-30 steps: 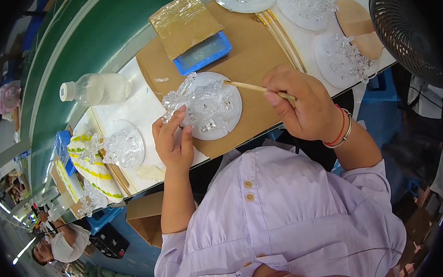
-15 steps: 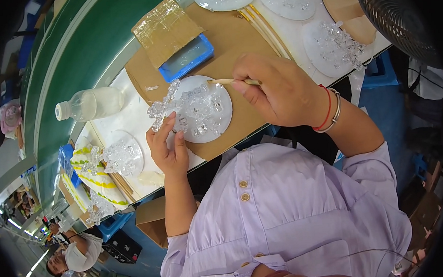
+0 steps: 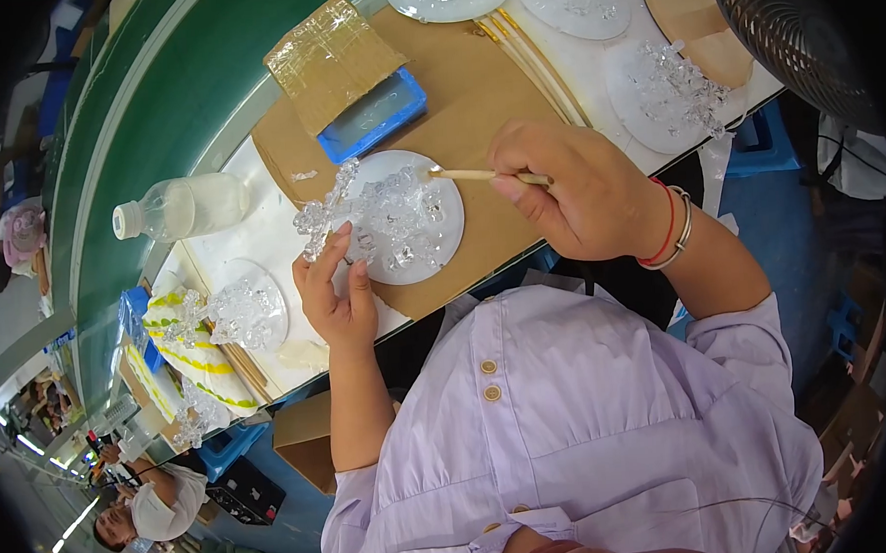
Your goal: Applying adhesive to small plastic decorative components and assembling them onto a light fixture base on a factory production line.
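Note:
A white round plate (image 3: pixel 447 238) bears a cluster of clear, glassy plastic pieces (image 3: pixel 400 214), one branch of it jutting past the plate's left edge. At that left side my left hand (image 3: pixel 336 292) is closed, with index finger and thumb pinching the cluster's lower left part; the exact grip is partly hidden. My right hand (image 3: pixel 584 189) pinches a thin wooden-handled paintbrush (image 3: pixel 478 175) whose tip points left at the plate's upper right, by the clear pieces. Just beyond the plate sits a blue tray (image 3: pixel 379 115) of cloudy liquid, partly covered by a taped cardboard flap (image 3: pixel 334 62).
Brown cardboard (image 3: pixel 493 84) lies beneath the plate. Several brushes (image 3: pixel 537 66) rest at its far right. A clear bottle (image 3: pixel 194 206) lies on its side at left. Other plates with clear clusters (image 3: pixel 249 307) stand around. A black fan (image 3: pixel 796 28) is at upper right; a person (image 3: pixel 159 502) sits at lower left.
My right hand has shifted slightly right and down, drawing the paintbrush tip along the plate's upper right. My left hand and the cluster stay in place.

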`<move>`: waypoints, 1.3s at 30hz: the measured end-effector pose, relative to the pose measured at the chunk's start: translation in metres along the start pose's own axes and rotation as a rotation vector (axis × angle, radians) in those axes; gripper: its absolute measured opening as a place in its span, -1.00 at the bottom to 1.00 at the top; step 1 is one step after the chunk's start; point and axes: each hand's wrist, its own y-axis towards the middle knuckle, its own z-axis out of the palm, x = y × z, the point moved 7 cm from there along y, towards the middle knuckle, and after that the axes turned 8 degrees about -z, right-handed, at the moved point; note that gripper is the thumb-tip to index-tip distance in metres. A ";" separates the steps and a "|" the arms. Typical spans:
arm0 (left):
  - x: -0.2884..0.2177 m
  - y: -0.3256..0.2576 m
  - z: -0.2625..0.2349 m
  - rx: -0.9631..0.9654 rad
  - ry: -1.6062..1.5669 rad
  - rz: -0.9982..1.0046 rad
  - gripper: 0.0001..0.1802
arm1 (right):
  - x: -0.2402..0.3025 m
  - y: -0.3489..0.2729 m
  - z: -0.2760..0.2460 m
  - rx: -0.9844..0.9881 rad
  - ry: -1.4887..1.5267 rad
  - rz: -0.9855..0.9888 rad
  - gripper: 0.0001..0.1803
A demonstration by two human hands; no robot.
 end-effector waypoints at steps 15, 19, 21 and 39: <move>-0.001 0.000 0.000 -0.009 -0.008 0.000 -0.72 | 0.007 -0.015 -0.002 0.011 0.015 -0.006 -0.83; -0.003 0.000 -0.001 -0.018 -0.006 0.005 -0.72 | 0.014 -0.015 -0.001 0.004 0.023 -0.024 -0.83; -0.002 0.000 -0.001 -0.010 0.004 0.013 -0.72 | 0.020 -0.015 -0.001 0.036 0.019 -0.026 -0.82; -0.003 0.002 -0.001 -0.007 -0.027 -0.011 -0.73 | 0.043 -0.012 0.005 0.141 -0.002 -0.029 -0.86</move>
